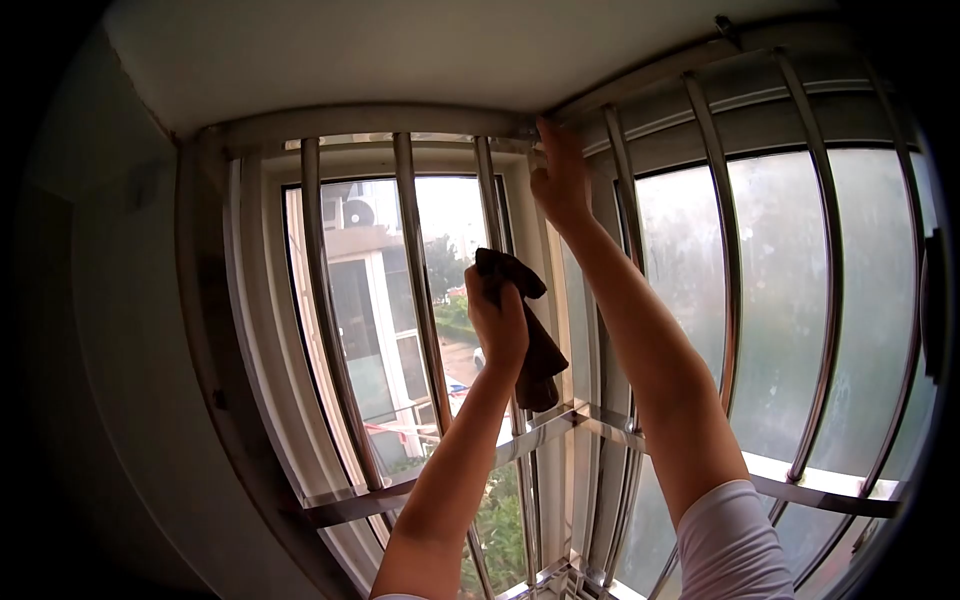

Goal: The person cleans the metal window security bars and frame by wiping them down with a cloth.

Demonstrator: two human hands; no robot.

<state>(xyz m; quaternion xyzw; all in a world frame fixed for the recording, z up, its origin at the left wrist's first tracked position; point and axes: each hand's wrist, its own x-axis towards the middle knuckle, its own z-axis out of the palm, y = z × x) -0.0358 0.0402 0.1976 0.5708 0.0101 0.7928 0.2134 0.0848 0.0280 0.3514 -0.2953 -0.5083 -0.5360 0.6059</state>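
We seem to brace our right hand (562,185), grip unclear, atop the corner of the window grille (350,509), our left hand (495,325) clutching a dark cloth (543,365) below, needing steady reach next.

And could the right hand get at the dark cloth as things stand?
Probably yes: the right hand, up near the top corner of the metal frame, would have to come down, but nothing visible blocks the way. The left hand holds the dark cloth, but its lower part shows outside that grip.
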